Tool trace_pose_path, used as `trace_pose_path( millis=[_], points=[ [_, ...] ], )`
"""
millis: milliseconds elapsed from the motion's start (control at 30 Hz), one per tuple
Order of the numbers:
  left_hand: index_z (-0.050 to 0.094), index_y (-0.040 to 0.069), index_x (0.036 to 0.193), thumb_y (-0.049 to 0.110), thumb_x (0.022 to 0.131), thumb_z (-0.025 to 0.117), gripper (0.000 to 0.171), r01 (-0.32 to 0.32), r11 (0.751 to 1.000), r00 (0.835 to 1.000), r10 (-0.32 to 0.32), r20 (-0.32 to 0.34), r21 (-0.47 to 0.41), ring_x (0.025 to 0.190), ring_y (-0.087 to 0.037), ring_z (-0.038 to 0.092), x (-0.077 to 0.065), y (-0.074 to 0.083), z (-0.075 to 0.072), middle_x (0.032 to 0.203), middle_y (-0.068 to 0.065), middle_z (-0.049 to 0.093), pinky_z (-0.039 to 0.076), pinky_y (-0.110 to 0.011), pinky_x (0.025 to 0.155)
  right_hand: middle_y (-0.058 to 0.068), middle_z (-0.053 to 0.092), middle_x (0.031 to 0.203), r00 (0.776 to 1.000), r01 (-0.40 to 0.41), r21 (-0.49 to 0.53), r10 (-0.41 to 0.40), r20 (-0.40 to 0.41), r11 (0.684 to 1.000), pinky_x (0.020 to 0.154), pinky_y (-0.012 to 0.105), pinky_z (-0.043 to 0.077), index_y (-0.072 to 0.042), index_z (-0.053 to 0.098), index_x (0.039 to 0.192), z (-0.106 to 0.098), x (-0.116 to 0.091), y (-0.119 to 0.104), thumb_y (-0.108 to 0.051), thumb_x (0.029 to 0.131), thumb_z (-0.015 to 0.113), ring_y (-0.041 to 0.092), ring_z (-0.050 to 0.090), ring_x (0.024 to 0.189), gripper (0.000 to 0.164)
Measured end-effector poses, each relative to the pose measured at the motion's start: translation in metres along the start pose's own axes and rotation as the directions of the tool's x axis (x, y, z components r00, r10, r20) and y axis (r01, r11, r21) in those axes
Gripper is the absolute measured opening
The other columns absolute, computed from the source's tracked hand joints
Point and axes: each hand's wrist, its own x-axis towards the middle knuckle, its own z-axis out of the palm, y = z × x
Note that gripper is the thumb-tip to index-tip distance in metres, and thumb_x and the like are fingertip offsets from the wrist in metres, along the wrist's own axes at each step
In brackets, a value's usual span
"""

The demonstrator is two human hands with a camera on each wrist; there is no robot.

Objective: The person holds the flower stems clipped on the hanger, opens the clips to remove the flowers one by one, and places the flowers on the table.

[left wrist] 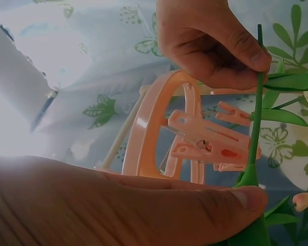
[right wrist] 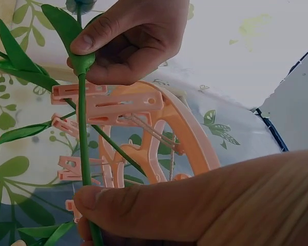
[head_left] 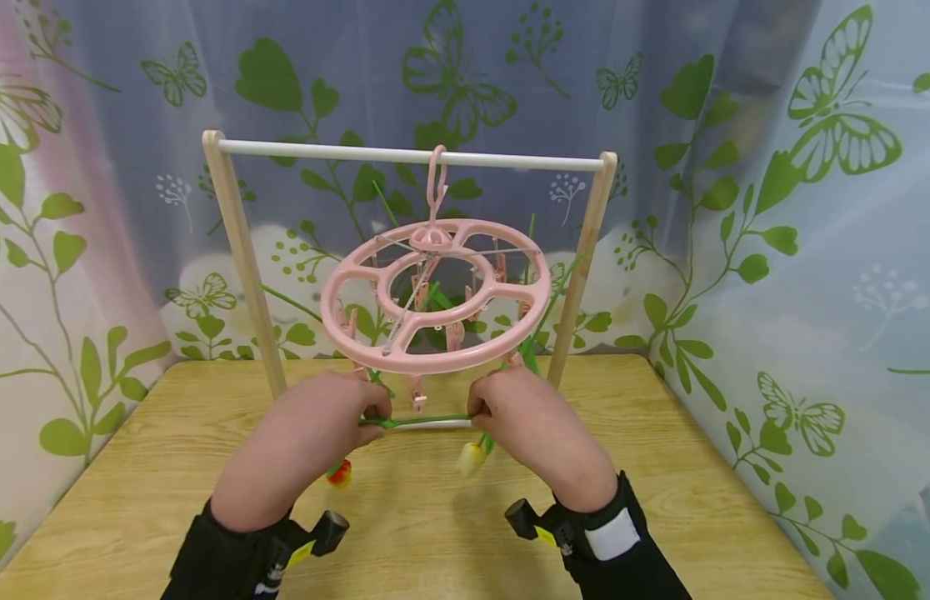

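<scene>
An artificial flower's green stem (head_left: 427, 419) lies nearly level between the two hands, below the rim of a round pink clip hanger (head_left: 450, 364). My left hand (head_left: 307, 433) pinches it at the leaf base (right wrist: 82, 61), beside a bluish bloom (right wrist: 81, 5). Thumb and fingers of my right hand (head_left: 536, 425) pinch the stem toward its bare end. A pink clothespin (head_left: 417, 396) hangs from the rim just above the stem, between the hands. In the left wrist view, clothespins (left wrist: 210, 136) overlap the stem's near side.
The hanger hooks over a white rail (head_left: 322, 151) between wooden posts (head_left: 243, 250) on a wooden table (head_left: 660, 467). Other artificial flowers hang around the ring, including a yellow tulip (head_left: 471, 460) and a red-orange bloom (head_left: 340, 473). Patterned curtains (head_left: 772, 250) enclose the back and sides.
</scene>
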Motion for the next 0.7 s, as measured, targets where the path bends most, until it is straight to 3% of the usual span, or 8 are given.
trace_pose_path(
  millis=[100,133,233,333,700],
  points=[
    [0.078,0.026,0.1,0.026,0.093,0.088,0.012,-0.005,1.0,1.0,0.005,0.012,-0.002,0.072,-0.005,0.06,0.001,-0.001,0.001,0.092,0.009,0.075,0.052,-0.03,0.069,-0.006,0.076,0.083,1.0,0.004,0.002,-0.004,0.006,1.0,0.136,0.056,0.027,-0.015,0.081,0.09,0.001,0.0,0.001,-0.006,0.097,0.082,0.009,0.065,0.076,0.011],
    [0.078,0.025,0.099,0.025,0.093,0.088,0.012,-0.008,1.0,1.0,0.008,0.017,-0.006,0.073,-0.005,0.06,0.001,-0.002,0.001,0.091,0.009,0.075,0.052,-0.03,0.069,-0.005,0.077,0.084,1.0,0.004,0.002,-0.004,0.01,1.0,0.133,0.055,0.035,-0.015,0.082,0.091,0.001,0.0,0.001,-0.007,0.097,0.083,0.009,0.065,0.076,0.011],
    [0.077,0.026,0.096,0.024,0.094,0.088,0.011,-0.018,1.0,0.999,0.018,0.037,-0.014,0.072,-0.004,0.059,0.002,-0.004,0.002,0.089,0.01,0.073,0.051,-0.029,0.068,-0.004,0.077,0.085,1.0,0.006,-0.002,-0.006,0.027,1.0,0.109,0.047,0.056,-0.015,0.082,0.09,0.003,0.001,0.002,-0.007,0.097,0.083,0.009,0.064,0.075,0.01],
    [0.077,0.027,0.095,0.024,0.094,0.087,0.011,-0.024,0.999,0.997,0.027,0.07,-0.03,0.071,-0.004,0.058,0.004,-0.006,0.004,0.087,0.011,0.072,0.05,-0.029,0.068,-0.004,0.077,0.086,0.999,0.013,-0.003,-0.012,0.052,1.0,0.079,0.037,0.058,-0.015,0.081,0.09,0.005,0.003,0.003,-0.008,0.098,0.082,0.009,0.063,0.073,0.011],
    [0.076,0.027,0.09,0.021,0.094,0.088,0.014,0.001,0.997,0.992,0.008,0.123,-0.071,0.068,-0.01,0.057,0.009,-0.01,0.013,0.082,0.011,0.069,0.048,-0.032,0.068,-0.004,0.067,0.076,0.994,0.0,-0.02,0.003,0.11,1.0,0.07,0.032,0.046,-0.015,0.075,0.081,0.015,0.009,0.005,-0.006,0.099,0.078,0.014,0.055,0.068,0.021]
  ],
)
